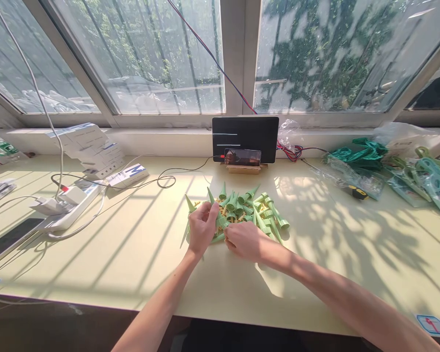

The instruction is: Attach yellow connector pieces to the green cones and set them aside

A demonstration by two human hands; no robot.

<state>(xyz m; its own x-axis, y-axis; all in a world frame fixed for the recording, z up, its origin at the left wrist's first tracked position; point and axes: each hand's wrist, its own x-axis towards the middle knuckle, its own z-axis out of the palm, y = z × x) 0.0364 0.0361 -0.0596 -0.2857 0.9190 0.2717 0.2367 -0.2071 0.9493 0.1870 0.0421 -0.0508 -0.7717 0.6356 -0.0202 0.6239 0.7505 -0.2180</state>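
a: where's the worked piece?
b: light-green, smooth, tapered piece point(221, 221), centre of frame, between the hands. material unclear, paper or plastic.
a: which hand is nearer?
b: left hand point(204, 227), thumb and curled fingers apparently pinching it. piece lies just right of that thumb, upper left of the right hand point(244, 239).
a: right hand's state?
b: fingers curled in, tips beside the piece's lower end. cannot tell whether they grip anything.
a: long axis?
b: fingers hide too much; cannot read it.
a: in the way?
b: heap of light-green hollow cones point(231, 203) with small yellowish sticks, right behind both hands, spilling toward right of centre. cones point every which way.
a: farther off?
b: black upright tablet point(245, 134), upper centre, dark phone point(242, 157) before it; white power strip point(77, 208) at left; black-and-yellow cutter point(355, 192) at right. all clear of the hands.
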